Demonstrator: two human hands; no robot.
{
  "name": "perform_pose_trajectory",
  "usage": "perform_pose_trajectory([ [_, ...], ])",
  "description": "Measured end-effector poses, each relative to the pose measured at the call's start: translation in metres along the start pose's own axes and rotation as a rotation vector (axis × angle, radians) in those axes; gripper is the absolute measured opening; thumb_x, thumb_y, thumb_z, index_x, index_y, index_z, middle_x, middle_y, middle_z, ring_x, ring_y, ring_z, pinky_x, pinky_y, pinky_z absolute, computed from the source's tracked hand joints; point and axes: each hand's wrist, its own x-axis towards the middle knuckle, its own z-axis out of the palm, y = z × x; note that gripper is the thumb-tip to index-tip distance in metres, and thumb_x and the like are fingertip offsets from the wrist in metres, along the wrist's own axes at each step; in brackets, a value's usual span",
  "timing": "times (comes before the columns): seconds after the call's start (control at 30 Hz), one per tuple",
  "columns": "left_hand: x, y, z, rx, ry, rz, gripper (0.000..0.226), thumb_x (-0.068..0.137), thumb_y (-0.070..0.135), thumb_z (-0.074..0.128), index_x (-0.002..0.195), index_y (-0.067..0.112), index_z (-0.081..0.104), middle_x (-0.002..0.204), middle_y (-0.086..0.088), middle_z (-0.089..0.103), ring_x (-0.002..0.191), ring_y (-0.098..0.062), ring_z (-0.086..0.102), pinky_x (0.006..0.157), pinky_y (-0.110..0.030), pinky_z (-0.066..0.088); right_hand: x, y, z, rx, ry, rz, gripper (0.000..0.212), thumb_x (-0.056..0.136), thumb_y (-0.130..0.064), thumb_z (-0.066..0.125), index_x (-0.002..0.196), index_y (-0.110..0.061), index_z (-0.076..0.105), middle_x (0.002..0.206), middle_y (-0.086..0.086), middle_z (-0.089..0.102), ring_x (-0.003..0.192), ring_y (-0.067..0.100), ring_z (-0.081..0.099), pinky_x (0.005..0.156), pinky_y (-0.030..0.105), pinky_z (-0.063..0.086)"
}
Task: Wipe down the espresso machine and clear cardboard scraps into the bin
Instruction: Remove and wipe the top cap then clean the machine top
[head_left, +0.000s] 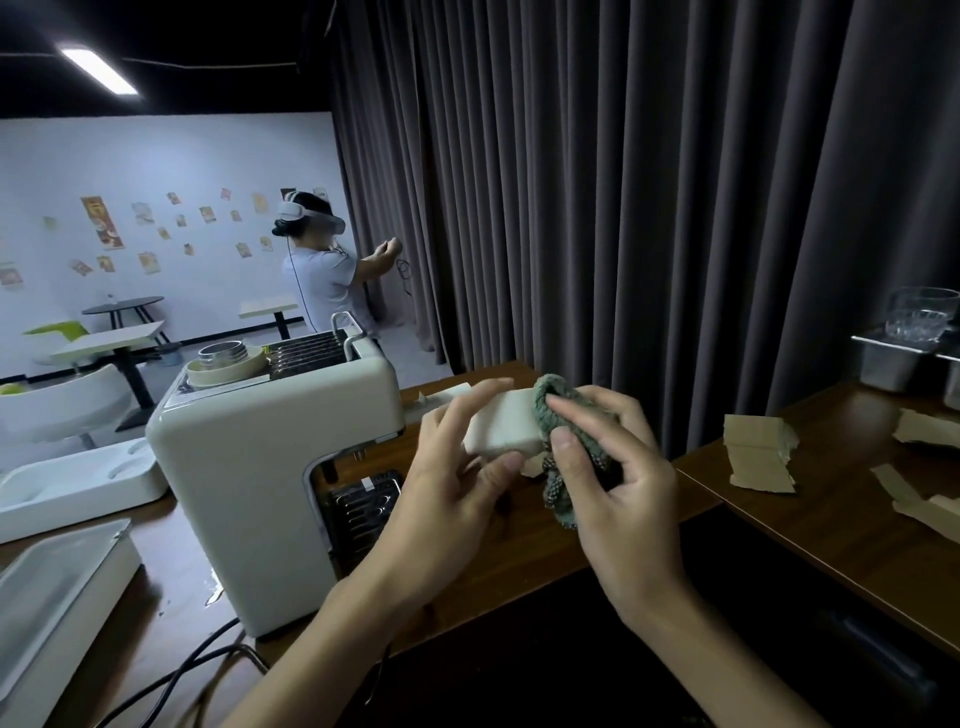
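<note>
So we've got a small cream-white block (498, 431) pinched in our left hand (457, 493), fingers over the top and thumb underneath, held up just right of the espresso machine (249, 467). Our right hand (628, 483) is curled round a green cloth (553, 387) and presses it against the block's end. The machine sits on the wooden bench (519, 551). The cardboard scraps (761, 457) lie on the bench off to the right, well apart from both hands.
</note>
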Motion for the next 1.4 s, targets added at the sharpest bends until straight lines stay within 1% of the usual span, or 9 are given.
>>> perform_pose_trajectory([
  [0.1,0.001,0.005,-0.003,0.018,-0.003,0.022,0.057,0.097,0.02,0.063,0.141,0.052,0.044,0.139,0.005,0.05,0.126,-0.023,0.058,0.104,-0.042,0.05,-0.002,0.002,0.006,-0.051,0.01,-0.068,0.025,0.095,-0.015,0.058,0.118,-0.021,0.068,0.123,-0.005,0.054,0.121,0.01,0.053,0.092,0.019,0.05],
  [0.37,-0.002,0.014,-0.021,-0.115,0.176,-0.003,0.04,0.088,0.031,0.066,0.125,0.03,0.053,0.099,-0.002,0.069,0.086,-0.013,0.069,0.074,-0.026,0.056,0.006,0.0,0.031,-0.056,-0.042,-0.13,0.026,0.095,-0.012,0.058,0.119,-0.017,0.067,0.12,-0.003,0.055,0.119,0.003,0.052,0.09,0.008,0.043],
  [0.47,-0.007,0.011,-0.047,-0.07,0.237,0.009,0.045,0.088,0.037,0.07,0.129,0.041,0.051,0.089,0.001,0.068,0.08,-0.01,0.068,0.069,-0.023,0.055,0.014,0.003,0.048,-0.047,-0.119,-0.119,0.025,0.095,-0.015,0.059,0.118,-0.019,0.068,0.119,-0.009,0.056,0.116,0.001,0.053,0.09,0.009,0.043],
  [0.8,-0.008,0.014,-0.194,0.134,0.517,0.04,0.051,0.066,0.053,0.067,0.114,0.047,0.049,0.106,-0.002,0.066,0.086,-0.015,0.066,0.068,-0.025,0.055,0.091,-0.022,0.145,-0.169,-0.407,-0.27,0.022,0.09,-0.006,0.064,0.111,-0.014,0.068,0.112,-0.004,0.057,0.107,0.004,0.055,0.092,0.015,0.043],
  [0.9,0.003,0.005,-0.228,0.164,0.518,0.059,0.054,0.068,0.049,0.067,0.119,0.053,0.051,0.111,-0.006,0.066,0.091,-0.027,0.069,0.079,-0.044,0.062,0.108,-0.025,0.182,-0.275,-0.456,-0.291,0.018,0.09,-0.009,0.066,0.107,-0.012,0.07,0.111,-0.003,0.052,0.104,0.003,0.052,0.092,0.011,0.041],
  [1.0,0.017,-0.009,-0.252,0.182,0.463,0.062,0.063,0.073,0.046,0.068,0.132,0.053,0.05,0.128,0.0,0.061,0.106,-0.019,0.068,0.091,-0.049,0.058,0.117,-0.021,0.206,-0.416,-0.487,-0.299,0.019,0.091,-0.011,0.065,0.109,-0.011,0.07,0.11,-0.006,0.049,0.098,0.001,0.049,0.089,0.005,0.037],
  [1.2,0.039,-0.035,-0.276,0.188,0.37,0.061,0.08,0.078,0.039,0.076,0.143,0.053,0.033,0.124,0.005,0.064,0.108,-0.011,0.068,0.092,-0.041,0.058,0.124,-0.022,0.216,-0.692,-0.619,-0.194,0.027,0.093,-0.031,0.06,0.118,-0.023,0.067,0.113,-0.016,0.05,0.107,0.01,0.053,0.099,0.037,0.044],
  [1.3,0.048,-0.045,-0.281,0.133,0.378,0.051,0.064,0.081,0.036,0.08,0.131,0.032,0.04,0.109,0.002,0.069,0.089,-0.01,0.073,0.075,-0.032,0.061,0.128,-0.024,0.208,-0.837,-0.805,-0.106,0.049,0.086,-0.054,0.05,0.132,-0.038,0.054,0.128,-0.026,0.043,0.123,0.014,0.045,0.107,0.041,0.035],
  [1.4,0.055,-0.053,-0.286,0.125,0.353,0.024,0.058,0.073,0.056,0.077,0.12,0.035,0.052,0.109,0.0,0.07,0.097,-0.017,0.071,0.08,-0.043,0.062,0.128,-0.02,0.202,-0.799,-0.838,-0.11,0.045,0.089,-0.052,0.048,0.133,-0.045,0.05,0.127,-0.03,0.043,0.122,0.012,0.047,0.107,0.042,0.036],
])
